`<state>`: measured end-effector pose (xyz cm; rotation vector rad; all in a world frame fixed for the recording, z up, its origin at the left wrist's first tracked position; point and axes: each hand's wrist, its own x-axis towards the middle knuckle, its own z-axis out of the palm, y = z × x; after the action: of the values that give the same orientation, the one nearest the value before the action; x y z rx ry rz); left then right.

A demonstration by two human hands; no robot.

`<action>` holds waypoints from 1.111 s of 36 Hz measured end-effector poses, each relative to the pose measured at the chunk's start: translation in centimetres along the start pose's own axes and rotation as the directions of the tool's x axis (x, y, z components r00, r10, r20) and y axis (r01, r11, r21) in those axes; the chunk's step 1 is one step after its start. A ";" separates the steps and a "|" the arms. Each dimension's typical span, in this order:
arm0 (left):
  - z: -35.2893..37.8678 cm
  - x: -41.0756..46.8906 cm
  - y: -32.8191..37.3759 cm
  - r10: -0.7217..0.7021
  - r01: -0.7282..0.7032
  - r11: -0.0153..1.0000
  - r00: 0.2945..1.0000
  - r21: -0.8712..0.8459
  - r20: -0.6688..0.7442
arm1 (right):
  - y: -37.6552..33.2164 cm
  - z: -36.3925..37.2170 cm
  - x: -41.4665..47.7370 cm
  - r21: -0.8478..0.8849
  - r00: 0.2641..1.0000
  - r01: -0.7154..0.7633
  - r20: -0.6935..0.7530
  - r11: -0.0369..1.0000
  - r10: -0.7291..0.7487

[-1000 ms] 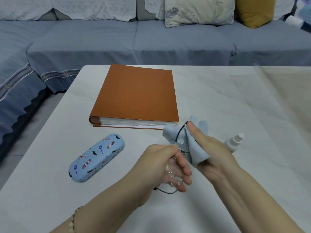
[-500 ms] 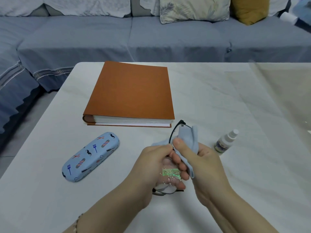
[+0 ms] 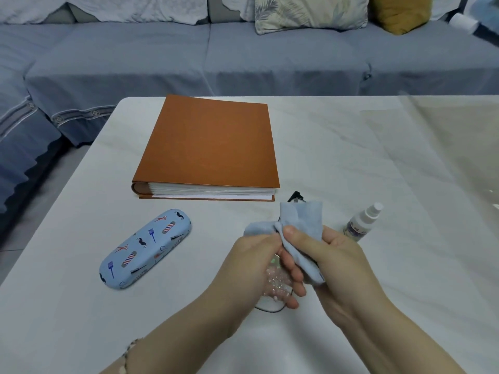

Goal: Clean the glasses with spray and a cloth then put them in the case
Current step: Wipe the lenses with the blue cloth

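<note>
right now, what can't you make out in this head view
All in the head view:
glasses: mostly hidden by the left hand holding them and the cloth pinched in the right hand. Only a lower lens rim and a temple tip show, so how clean the lenses are is unclear.
spray bottle: label too small to read.
case: shut, inside hidden.

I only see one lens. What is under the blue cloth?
The glasses: a dark frame end pokes out above the cloth, and one wet lens shows below it. The other lens is covered by the cloth.
</note>
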<state>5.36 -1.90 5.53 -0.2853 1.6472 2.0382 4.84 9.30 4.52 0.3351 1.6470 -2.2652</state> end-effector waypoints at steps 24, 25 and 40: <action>-0.6 0.2 0.3 0.008 -0.010 0.999 0.998 0.041 0.062 | 0.6 -0.2 0.0 0.038 0.999 0.036 -0.013 0.999 -0.036; -0.7 0.2 0.4 0.003 -0.006 0.999 0.998 0.041 0.068 | 0.5 -0.3 -0.1 0.040 0.999 0.035 0.010 0.999 -0.036; -1.1 -0.8 0.0 -0.043 0.026 0.993 0.988 0.116 0.148 | -0.4 -2.8 0.6 0.147 0.990 -0.139 -0.004 0.979 0.141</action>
<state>5.87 -3.14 5.57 -0.1163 1.6462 1.8834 4.11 12.00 3.82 0.4877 1.4191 -2.2858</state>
